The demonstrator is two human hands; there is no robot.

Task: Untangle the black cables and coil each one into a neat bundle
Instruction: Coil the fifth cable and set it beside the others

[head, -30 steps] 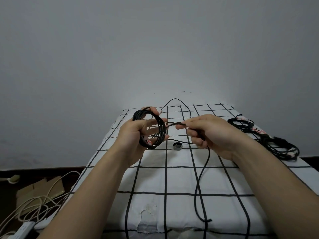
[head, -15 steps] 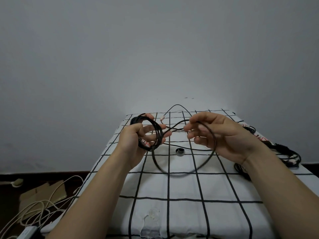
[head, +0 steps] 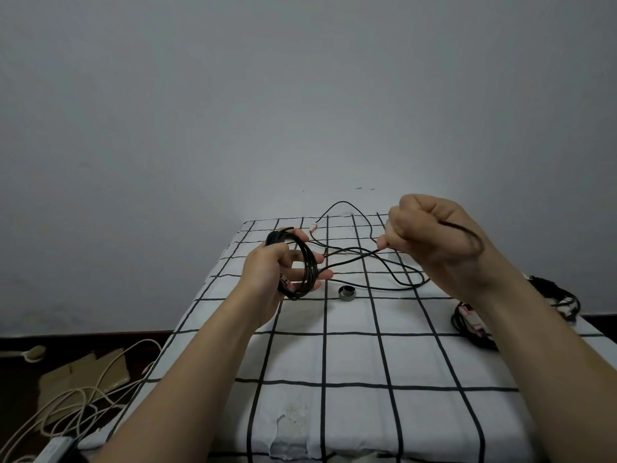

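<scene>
My left hand (head: 275,275) grips a black cable coil (head: 309,262) of several loops, held upright above the table (head: 350,362). From the coil a loose length of the same black cable (head: 400,282) runs right, loops over the checked cloth and rises to my right hand (head: 440,242). That hand is raised to the right of the coil, fingers curled round the cable, which passes over the back of the hand. The cable's far end with a pale plug (head: 314,226) lies near the table's back edge.
A small metal ring (head: 346,293) sits on the cloth below the coil. Other black cable bundles (head: 474,325) with pink tags lie at the table's right edge, partly behind my right forearm. White cords (head: 76,396) and cardboard lie on the floor at left.
My right hand has risen and moved right, pulling the loose cable out from the coil; the wide loop it held has been drawn smaller. The left hand kept its hold on the coil.
</scene>
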